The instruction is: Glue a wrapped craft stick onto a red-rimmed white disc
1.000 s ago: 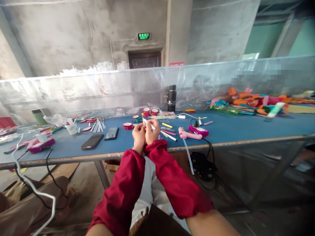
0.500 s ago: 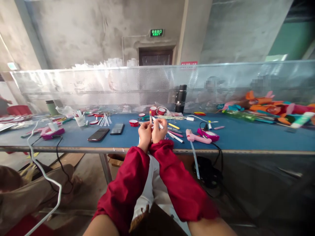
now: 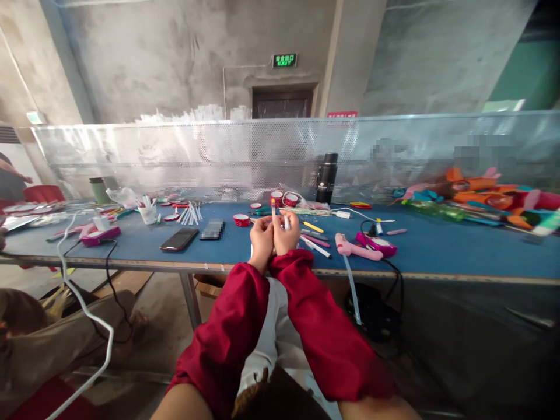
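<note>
Both arms in red sleeves reach out to the near edge of a blue table [image 3: 437,248]. My left hand [image 3: 261,240] and my right hand [image 3: 286,235] are pressed together, fingers closed round a thin white stick [image 3: 275,210] whose tip points upward above the knuckles. A second short white piece [image 3: 287,222] shows at my right fingers. More sticks and coloured pens [image 3: 312,238] lie on the table just past my hands.
A pink glue gun [image 3: 355,249] with a cable lies right of my hands. A phone [image 3: 179,238], red tape rolls [image 3: 241,220], a black flask [image 3: 326,178] and a cup of sticks [image 3: 148,213] stand around. A perforated metal screen [image 3: 175,157] backs the table. Another person sits at far left.
The view has swung slightly left and down. My hands stay together, and the white stick has turned from slanting right to standing nearly upright.
</note>
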### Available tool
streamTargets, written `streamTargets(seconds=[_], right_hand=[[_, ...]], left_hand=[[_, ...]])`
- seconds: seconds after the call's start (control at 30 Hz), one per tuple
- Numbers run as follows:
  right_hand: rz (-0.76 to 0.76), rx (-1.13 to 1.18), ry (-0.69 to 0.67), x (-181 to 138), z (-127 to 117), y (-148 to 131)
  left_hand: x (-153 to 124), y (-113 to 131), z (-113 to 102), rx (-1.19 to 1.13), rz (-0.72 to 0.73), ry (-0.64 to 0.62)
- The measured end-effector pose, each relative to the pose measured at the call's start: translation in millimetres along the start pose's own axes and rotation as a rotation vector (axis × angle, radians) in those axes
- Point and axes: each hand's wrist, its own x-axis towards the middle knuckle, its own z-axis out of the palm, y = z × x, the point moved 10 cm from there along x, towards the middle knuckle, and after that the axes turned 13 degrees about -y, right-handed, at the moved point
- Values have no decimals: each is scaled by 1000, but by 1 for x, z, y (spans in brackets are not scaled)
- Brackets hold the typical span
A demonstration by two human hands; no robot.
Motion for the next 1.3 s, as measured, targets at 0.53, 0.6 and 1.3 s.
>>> streamTargets(seconds=[0.53, 0.6, 1.3], right_hand=[[11, 89, 80, 2, -7, 8], [15, 88, 83, 3, -8, 9], [83, 115, 63, 5, -6, 18]], left_hand=[[6, -6, 15, 96, -17, -165], [6, -7, 15, 108, -17, -178], [2, -1, 19, 104, -31, -190]])
